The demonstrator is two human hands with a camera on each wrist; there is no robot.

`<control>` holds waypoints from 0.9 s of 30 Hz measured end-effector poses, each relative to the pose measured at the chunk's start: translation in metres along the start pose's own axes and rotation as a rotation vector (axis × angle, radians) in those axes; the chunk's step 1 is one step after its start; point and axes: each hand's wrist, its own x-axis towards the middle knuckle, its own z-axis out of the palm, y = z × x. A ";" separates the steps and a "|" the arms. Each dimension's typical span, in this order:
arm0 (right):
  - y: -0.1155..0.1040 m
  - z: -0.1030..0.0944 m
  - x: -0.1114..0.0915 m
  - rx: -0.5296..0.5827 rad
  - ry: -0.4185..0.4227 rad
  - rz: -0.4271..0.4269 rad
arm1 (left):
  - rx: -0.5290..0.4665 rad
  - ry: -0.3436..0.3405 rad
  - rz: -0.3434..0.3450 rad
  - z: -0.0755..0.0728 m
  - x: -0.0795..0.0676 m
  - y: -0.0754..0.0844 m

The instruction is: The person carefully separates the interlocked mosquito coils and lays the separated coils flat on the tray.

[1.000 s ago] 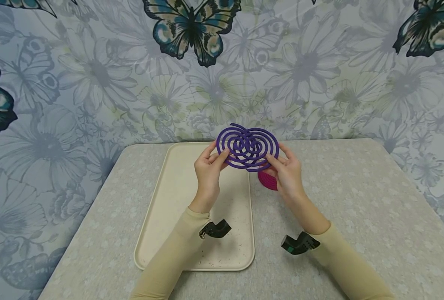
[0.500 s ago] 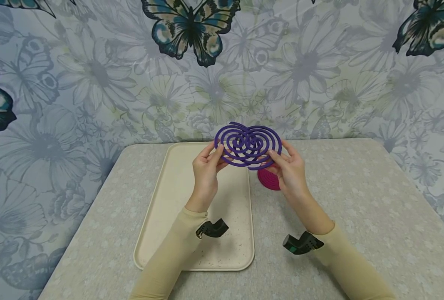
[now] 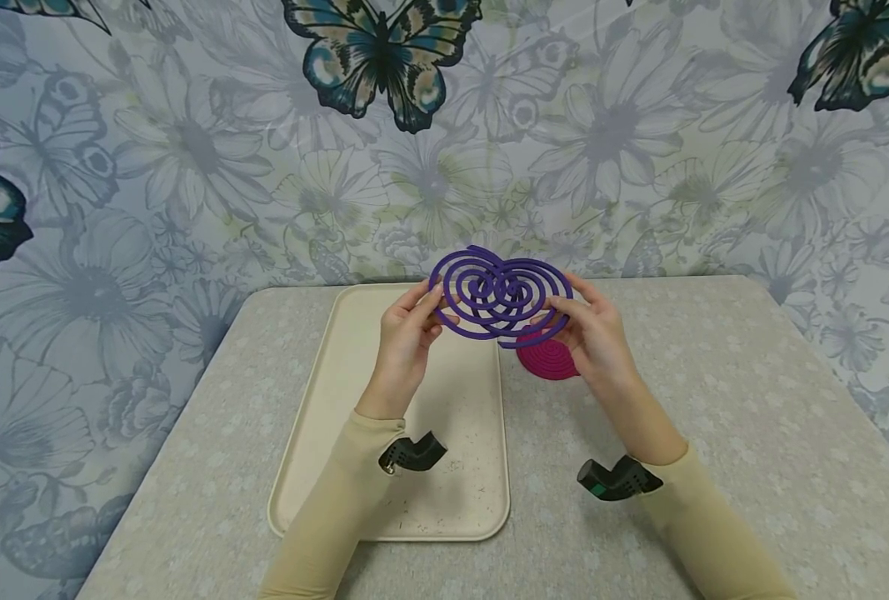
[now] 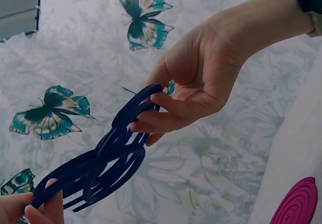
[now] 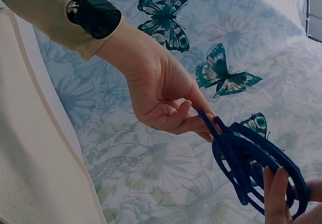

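Two purple spiral mosquito coils, interlaced and partly pulled out of one another, hang in the air between both hands. My left hand pinches the left outer edge, thumb on top and fingers beneath. At the opposite edge my right hand grips the other side in the same way. From the left wrist view the purple coils look tilted, with their rings spread apart. A magenta coil, its rings tightly nested, lies on the table below the right hand and is partly covered by it.
A cream tray lies under and left of the hands, with small dark crumbs near its front edge. The table has a pale patterned cover. Behind it hangs a butterfly-print cloth.
The hands have drawn slightly apart, left hand to the left and right hand to the right. The purple coils have spread wider, and more of the magenta coil shows.
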 end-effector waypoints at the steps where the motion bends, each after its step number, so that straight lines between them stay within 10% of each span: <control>1: -0.001 -0.001 0.000 -0.013 -0.017 0.012 | 0.012 -0.005 -0.008 -0.001 0.000 0.001; 12: 0.002 -0.001 0.000 -0.083 -0.005 -0.025 | 0.155 -0.035 0.022 0.001 0.000 -0.006; 27: 0.010 0.005 -0.004 -0.146 -0.038 -0.009 | 0.077 0.121 0.099 0.003 -0.001 -0.010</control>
